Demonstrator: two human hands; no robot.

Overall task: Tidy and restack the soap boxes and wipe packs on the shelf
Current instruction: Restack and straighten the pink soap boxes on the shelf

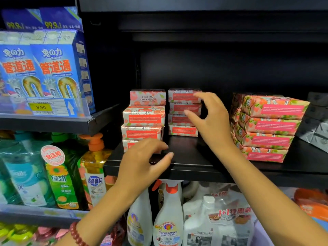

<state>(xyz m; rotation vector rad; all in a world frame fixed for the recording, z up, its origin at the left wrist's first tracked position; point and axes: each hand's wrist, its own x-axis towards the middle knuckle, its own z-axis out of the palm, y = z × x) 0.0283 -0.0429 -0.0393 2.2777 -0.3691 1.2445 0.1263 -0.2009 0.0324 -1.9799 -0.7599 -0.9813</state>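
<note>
Left grip [140,166] apart, empty, before left soap-box stack [143,119]; right grip [213,125] apart, empty, before middle soap-box stack [181,119] on shelf [193,155].

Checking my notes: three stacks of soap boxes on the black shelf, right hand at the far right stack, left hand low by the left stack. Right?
Not quite: the head view shows the right hand at the middle stack, not the far right stack. The rest holds.
</note>
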